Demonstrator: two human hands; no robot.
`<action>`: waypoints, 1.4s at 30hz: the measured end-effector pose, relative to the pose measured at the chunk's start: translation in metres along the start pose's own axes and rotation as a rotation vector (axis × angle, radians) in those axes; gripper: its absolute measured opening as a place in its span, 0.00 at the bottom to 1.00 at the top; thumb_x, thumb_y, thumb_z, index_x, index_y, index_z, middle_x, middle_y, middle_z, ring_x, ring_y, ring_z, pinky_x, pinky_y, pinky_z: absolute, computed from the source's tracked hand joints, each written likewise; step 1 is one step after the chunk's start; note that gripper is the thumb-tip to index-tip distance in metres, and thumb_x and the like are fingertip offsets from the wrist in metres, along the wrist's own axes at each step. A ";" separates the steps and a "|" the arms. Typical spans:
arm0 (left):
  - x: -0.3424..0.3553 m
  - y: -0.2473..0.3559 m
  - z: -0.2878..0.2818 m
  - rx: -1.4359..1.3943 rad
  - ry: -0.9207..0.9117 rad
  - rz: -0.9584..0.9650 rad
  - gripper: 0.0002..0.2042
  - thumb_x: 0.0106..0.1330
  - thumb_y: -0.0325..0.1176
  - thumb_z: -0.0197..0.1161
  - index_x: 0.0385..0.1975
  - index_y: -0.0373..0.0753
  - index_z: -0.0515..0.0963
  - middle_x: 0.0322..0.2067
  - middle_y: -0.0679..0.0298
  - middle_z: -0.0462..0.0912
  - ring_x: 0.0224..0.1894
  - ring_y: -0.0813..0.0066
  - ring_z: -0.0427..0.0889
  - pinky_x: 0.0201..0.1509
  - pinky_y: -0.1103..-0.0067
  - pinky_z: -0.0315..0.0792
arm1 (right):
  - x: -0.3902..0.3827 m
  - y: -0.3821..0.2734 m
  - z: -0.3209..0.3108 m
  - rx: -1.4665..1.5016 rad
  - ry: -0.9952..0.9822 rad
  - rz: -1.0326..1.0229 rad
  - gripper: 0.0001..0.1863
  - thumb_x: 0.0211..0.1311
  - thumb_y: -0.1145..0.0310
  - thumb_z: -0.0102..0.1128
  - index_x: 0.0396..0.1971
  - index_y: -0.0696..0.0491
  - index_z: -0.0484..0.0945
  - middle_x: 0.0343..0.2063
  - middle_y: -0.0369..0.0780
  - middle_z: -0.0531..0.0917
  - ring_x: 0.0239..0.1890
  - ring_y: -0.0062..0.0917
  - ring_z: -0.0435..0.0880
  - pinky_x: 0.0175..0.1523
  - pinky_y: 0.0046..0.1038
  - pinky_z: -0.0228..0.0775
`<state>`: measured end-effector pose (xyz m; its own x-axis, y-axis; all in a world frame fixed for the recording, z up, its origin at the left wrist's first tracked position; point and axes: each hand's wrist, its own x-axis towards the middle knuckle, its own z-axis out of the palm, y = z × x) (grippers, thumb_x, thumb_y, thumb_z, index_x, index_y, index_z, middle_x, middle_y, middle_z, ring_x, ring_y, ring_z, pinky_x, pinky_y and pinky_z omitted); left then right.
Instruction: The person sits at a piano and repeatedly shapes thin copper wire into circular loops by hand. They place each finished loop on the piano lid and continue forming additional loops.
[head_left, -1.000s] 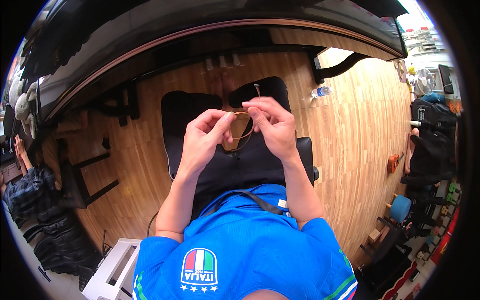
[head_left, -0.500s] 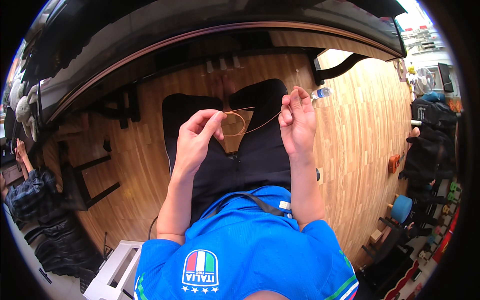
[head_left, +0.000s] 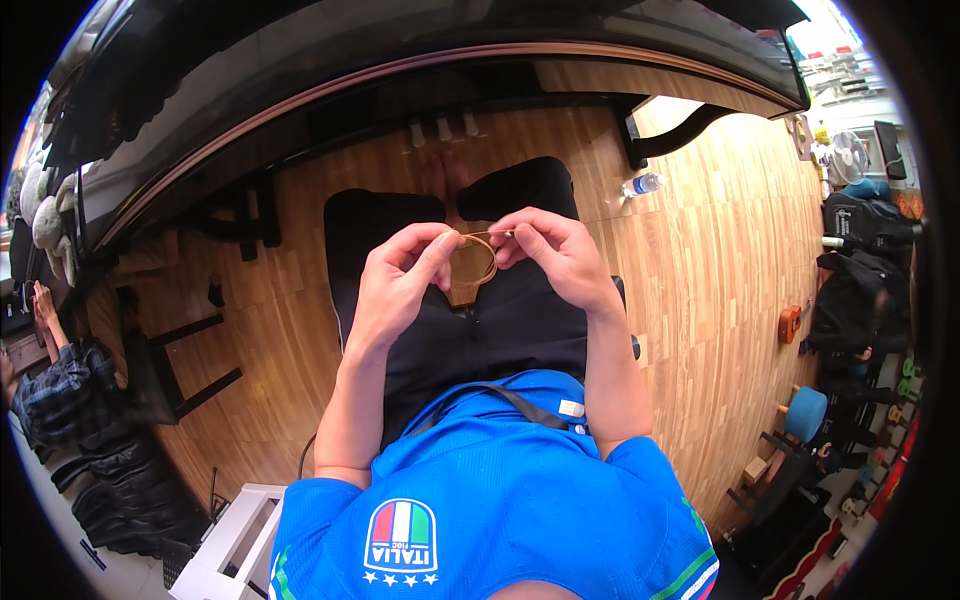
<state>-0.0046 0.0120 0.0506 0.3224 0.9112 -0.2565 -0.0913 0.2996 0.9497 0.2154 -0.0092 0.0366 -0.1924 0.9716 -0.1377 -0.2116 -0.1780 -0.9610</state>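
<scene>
Together, hands (head_left: 395,288) pinch thin tan coil (head_left: 494,264), apparently wire, above lap (head_left: 475,345).

Through a head-worn fisheye lens, the left hand (head_left: 396,285) and right hand (head_left: 570,262) are viewed from close above, steeply downward, with the floor (head_left: 690,300) farther below.

You sit in what looks like a music room or instrument shop: glossy black piano (head_left: 330,50) before you, three pedals (head_left: 444,130) low beneath it, wood-strip floor (head_left: 700,260), small orange guitar-shaped instrument (head_left: 790,325) to your right, blue stool (head_left: 806,414) nearby.
</scene>
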 end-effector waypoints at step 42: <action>0.001 -0.010 0.000 0.029 0.052 -0.054 0.10 0.72 0.35 0.63 0.40 0.33 0.81 0.22 0.69 0.80 0.22 0.85 0.77 0.28 0.87 0.67 | 0.006 0.027 0.027 -0.051 0.145 -0.129 0.16 0.68 0.74 0.63 0.54 0.58 0.78 0.35 0.39 0.86 0.35 0.19 0.86 0.37 0.18 0.79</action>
<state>-0.0032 0.0099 0.0404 0.2764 0.9076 -0.3160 -0.0476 0.3414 0.9387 0.1827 -0.0120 0.0166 -0.0265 0.9987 -0.0425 -0.1758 -0.0465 -0.9833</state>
